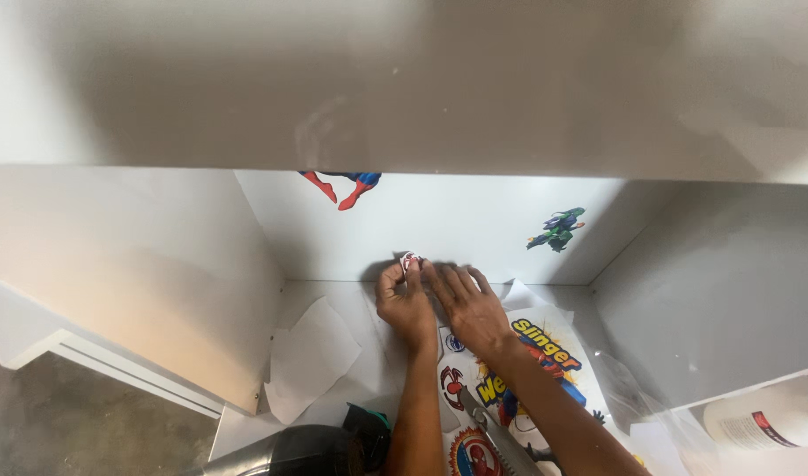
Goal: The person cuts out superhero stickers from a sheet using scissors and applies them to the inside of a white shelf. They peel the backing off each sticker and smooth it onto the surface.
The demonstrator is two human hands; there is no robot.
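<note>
In the head view, both hands reach into a white, box-like cabinet compartment. The left hand (pixel 402 300) and the right hand (pixel 461 304) meet at the foot of the white back panel (pixel 457 234), where they press a small red-and-white sticker (pixel 411 260) against it. The left thumb and forefinger pinch the sticker's edge; the right hand lies flat with its fingers spread, their tips at the sticker, closed on nothing.

The compartment is hemmed in: a white left side wall (pixel 140 264), a grey-shadowed right side wall (pixel 712 291) and a broad white top board (pixel 404 79) that overhangs and hides the upper part of the back panel. Open room remains on the back panel between and beside the stickers, and on the white floor panel (pixel 369 304) left of the hands.

Three stickers show on the back panel: the small one under the fingers, one red-and-blue figure sticker (pixel 342 187) cut off by the top board, and one green-and-purple figure sticker (pixel 558 229) to the right, well apart from the hands.

On the floor lie one blank white backing sheet (pixel 309 357) at left and one colourful printed sticker sheet (pixel 510 379) beneath the right forearm. One pair of metal scissors (pixel 496 441) rests on that sheet. A black rounded object (pixel 289 454) sits at the bottom edge, and one white plastic bottle (pixel 765 423) lies at lower right, outside the compartment.
</note>
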